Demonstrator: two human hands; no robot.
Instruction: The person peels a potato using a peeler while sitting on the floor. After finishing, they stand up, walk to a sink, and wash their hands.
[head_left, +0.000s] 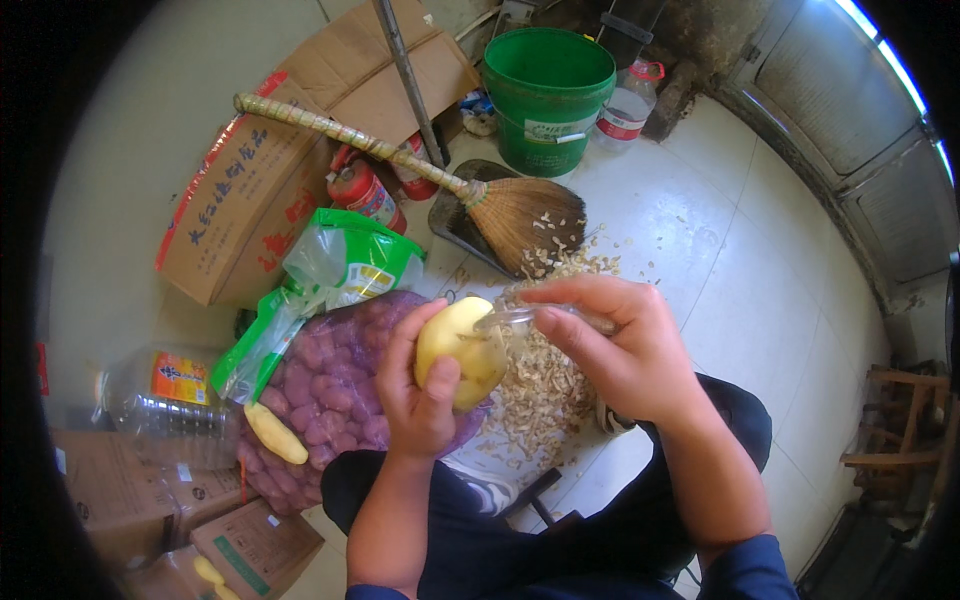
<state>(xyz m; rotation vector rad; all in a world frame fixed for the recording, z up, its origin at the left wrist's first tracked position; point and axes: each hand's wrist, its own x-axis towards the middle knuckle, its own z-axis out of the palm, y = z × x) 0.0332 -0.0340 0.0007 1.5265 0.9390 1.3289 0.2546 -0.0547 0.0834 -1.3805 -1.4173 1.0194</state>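
Observation:
My left hand (416, 401) cups a large, mostly peeled yellow potato (454, 337), its thumb across the near side. In my right hand (634, 345) is a peeler (514, 316), whose shiny head meets the potato's upper right side. A few dark marks show on the potato's flesh. Below the hands a heap of peelings (544, 401) covers the floor tiles. To the left lies a purple mesh sack (334, 390) full of unpeeled potatoes. A long, pale peeled potato (276, 433) rests on top of that sack.
A straw broom (525, 221) leans over a dustpan (450, 217) beyond the heap. Behind are a green bucket (551, 142), a plastic bottle (624, 112) and a red fire extinguisher (364, 191). Cardboard boxes (247, 214), a green plastic bag (367, 259) and a clear jug (172, 412) stand left.

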